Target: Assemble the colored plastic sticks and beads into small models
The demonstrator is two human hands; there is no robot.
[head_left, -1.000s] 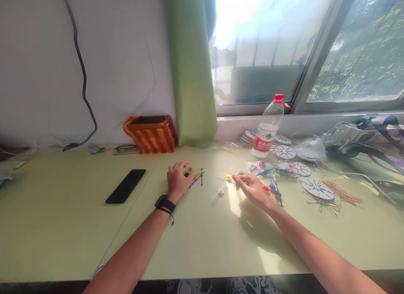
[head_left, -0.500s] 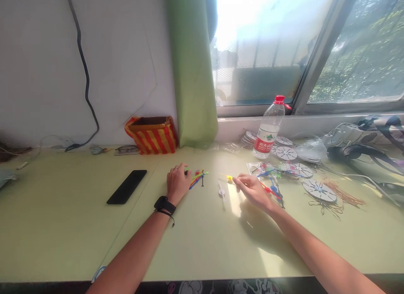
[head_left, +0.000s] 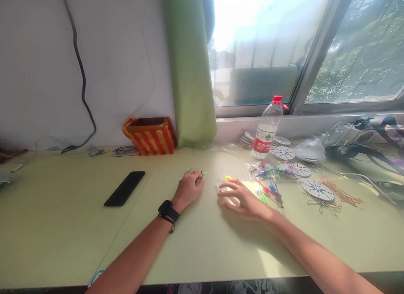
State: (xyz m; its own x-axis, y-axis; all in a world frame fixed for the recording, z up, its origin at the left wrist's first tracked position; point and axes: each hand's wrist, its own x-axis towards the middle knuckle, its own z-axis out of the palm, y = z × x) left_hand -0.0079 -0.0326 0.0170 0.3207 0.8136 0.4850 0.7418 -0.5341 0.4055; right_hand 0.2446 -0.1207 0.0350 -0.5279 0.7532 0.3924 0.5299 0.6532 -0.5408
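My left hand [head_left: 189,186] rests on the table over a small bunch of coloured plastic pieces, with its fingers curled round them; green and blue bits show at its edge. To the right, my right hand [head_left: 241,199] has its fingers spread and bent, low over the table. Beyond its fingertips lies a yellow plastic piece [head_left: 227,177]. The white piece by its fingers is mostly hidden. Red and blue clock-hand-like pieces [head_left: 273,191] and a plastic bag of similar pieces [head_left: 263,171] lie right of the hand.
A black phone [head_left: 124,188] lies at the left. Behind stand a striped box [head_left: 151,138] and a water bottle [head_left: 267,132]. White discs [head_left: 317,189], brown strings [head_left: 342,192] and black straps [head_left: 356,153] lie to the right.
My left hand has moved right, over the coloured bunch. My right hand has let go of the yellow piece, opened, and come down near the white piece. The view has shifted slightly.
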